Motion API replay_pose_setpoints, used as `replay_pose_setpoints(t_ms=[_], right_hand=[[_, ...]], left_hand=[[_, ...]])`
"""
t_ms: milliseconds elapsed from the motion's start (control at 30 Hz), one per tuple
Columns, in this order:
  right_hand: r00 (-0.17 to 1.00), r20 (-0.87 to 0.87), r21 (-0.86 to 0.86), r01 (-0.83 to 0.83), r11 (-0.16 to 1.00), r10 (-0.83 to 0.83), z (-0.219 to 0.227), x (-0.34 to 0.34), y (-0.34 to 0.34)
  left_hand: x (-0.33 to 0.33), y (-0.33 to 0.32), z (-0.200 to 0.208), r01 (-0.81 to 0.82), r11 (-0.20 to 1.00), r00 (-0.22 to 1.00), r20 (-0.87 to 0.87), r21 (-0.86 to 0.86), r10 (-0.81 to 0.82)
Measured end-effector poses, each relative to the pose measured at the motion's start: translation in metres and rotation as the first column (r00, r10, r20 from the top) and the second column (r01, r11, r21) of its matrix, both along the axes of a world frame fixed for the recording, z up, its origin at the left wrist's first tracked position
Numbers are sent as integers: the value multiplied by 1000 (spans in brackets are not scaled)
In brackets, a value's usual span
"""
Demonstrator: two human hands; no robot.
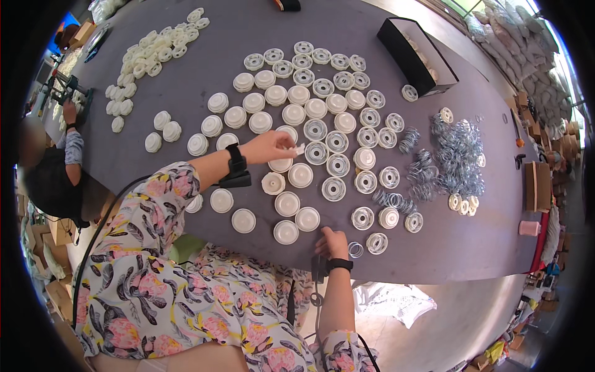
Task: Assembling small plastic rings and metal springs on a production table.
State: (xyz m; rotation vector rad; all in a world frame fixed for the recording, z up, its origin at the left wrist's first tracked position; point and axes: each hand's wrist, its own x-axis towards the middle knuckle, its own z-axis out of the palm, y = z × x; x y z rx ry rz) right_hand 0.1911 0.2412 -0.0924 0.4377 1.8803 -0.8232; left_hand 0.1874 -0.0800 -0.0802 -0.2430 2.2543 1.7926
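Over the middle of the grey table (384, 56), my left hand (271, 147) pinches a small white plastic piece (299, 149). White round caps (300, 175) lie beneath and around that hand. One cap (273, 183) beside it sits hollow side up, its inside showing. At the near table edge my right hand (333, 243) has its fingers curled inward; whether they hold anything is hidden. Just right of it lies a loose metal spring (355, 249), with a white ring-shaped part holding a metal insert (377, 243) beyond.
Toward the right lies a heap of metal springs (458, 155), with white rings at its edges. A black open box (406, 59) holding white parts stands at the far right. More white rings (152, 53) are piled far left. A pink thread spool (529, 228) and another person (52, 167) are at the sides.
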Motion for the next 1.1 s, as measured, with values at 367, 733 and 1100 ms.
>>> replay_pose_setpoints(t_ms=[367, 733, 1100], right_hand=[[999, 36, -16, -10, 1000, 11, 8, -3, -2], [997, 66, 21, -30, 999, 28, 14, -4, -3], [997, 69, 29, -16, 999, 14, 20, -5, -4]], left_hand=[[-86, -3, -16, -315, 949, 949, 35, 0, 314], [-112, 21, -21, -82, 716, 886, -380, -693, -265], [-112, -17, -8, -354, 828, 919, 324, 436, 223]])
